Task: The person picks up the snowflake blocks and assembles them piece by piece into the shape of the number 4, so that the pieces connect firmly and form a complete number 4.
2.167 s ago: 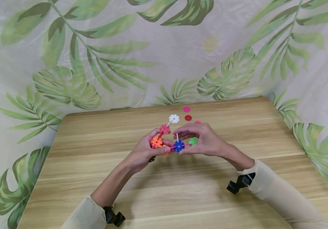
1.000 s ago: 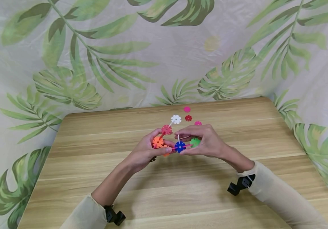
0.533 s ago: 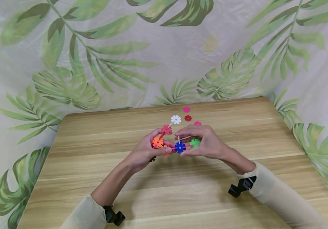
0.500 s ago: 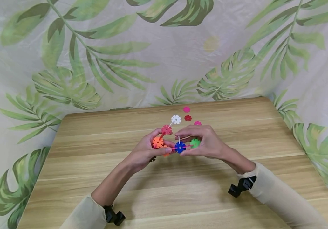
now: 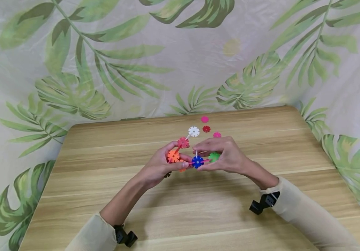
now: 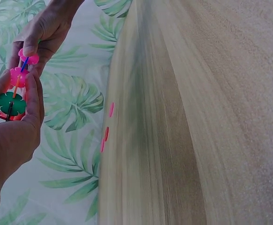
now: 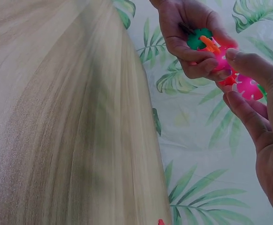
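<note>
Notched plastic discs, snowflake building pieces, are joined edge to face into a chain between both hands. My left hand (image 5: 156, 166) grips the left part, its thumb laid below an orange disc (image 5: 172, 156). From there a coral disc (image 5: 183, 142) and a white disc (image 5: 194, 131) reach up and away. My right hand (image 5: 230, 156) pinches the right part around a blue disc (image 5: 197, 162), with a green disc (image 5: 214, 157) near its palm. The left wrist view shows a dark green disc (image 6: 11, 104) between the left fingers. Fingers hide some joints.
Beyond the hands, a pink disc (image 5: 204, 119), a red disc (image 5: 206, 129) and another pink disc (image 5: 217, 135) lie loose on the wooden table (image 5: 104, 143). A leaf-patterned cloth (image 5: 195, 62) hangs behind the table's far edge.
Over the two seconds, the joined discs have shifted slightly right, and the white disc sits a little lower in view. Both hands keep their hold, almost still in the last half second.
</note>
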